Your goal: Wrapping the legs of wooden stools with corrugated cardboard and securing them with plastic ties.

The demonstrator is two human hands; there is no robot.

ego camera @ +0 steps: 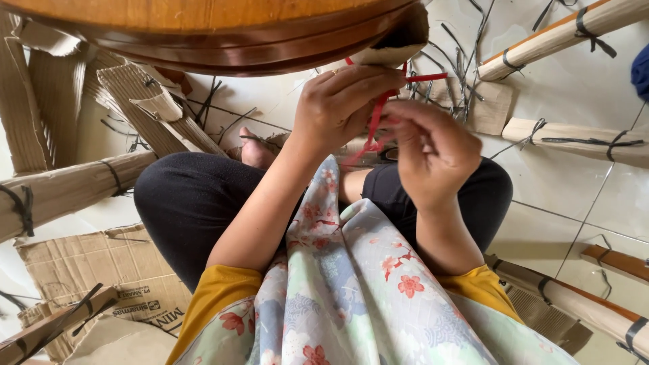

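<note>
I sit cross-legged on a tiled floor. My left hand (341, 101) and my right hand (433, 152) are raised in front of me, both pinching a thin red plastic string (373, 125). The string runs up to a piece of brown cardboard (399, 40) wrapped on the edge of a round wooden piece (203, 34) at the top of the view. A free red end (426, 77) sticks out to the right. My fingers hide where the string crosses.
Cardboard-wrapped wooden legs (67, 186) (561, 34) (574, 135) tied with black straps lie around me. Flattened cardboard (101, 270) lies at lower left. Loose black straps (460, 74) are scattered on the tiles. More wrapped wooden pieces (595, 307) lie at lower right.
</note>
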